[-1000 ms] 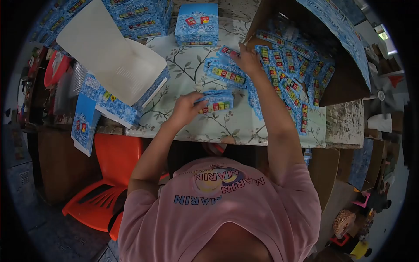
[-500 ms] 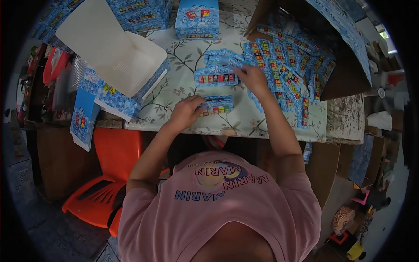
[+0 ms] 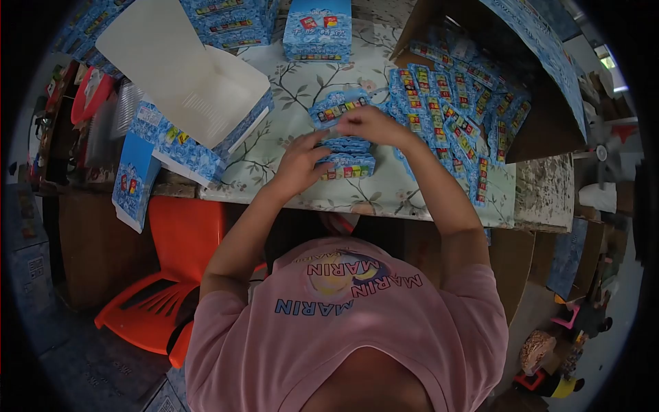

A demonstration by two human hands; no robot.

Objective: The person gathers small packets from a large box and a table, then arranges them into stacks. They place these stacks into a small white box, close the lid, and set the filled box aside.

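Note:
A small overlapping stack of blue packets (image 3: 351, 167), printed with rows of coloured pictures, lies on the table in front of me. My left hand (image 3: 300, 163) is at the stack's left end, its thumb and fingers curled around it. My right hand (image 3: 374, 126) reaches over the far edge, its fingers pinched close to the left fingertips. It seems to grip a packet's edge there, though blur partly hides the contact. Just beyond both hands lies another blue packet (image 3: 338, 105), slightly tilted. To the right, many more packets (image 3: 439, 110) spread in a loose heap.
A large open carton (image 3: 542, 134) lies on its side at the right, packets spilling from it. A blue display box (image 3: 317, 31) stands at the back. An opened box with a white flap (image 3: 185, 82) is at the left. An orange chair (image 3: 182, 240) stands beside me.
My right hand has moved left and nearer to me, bringing a packet to the stack, which now shows more layers. My left hand has spread its fingers and risen slightly along the stack's end.

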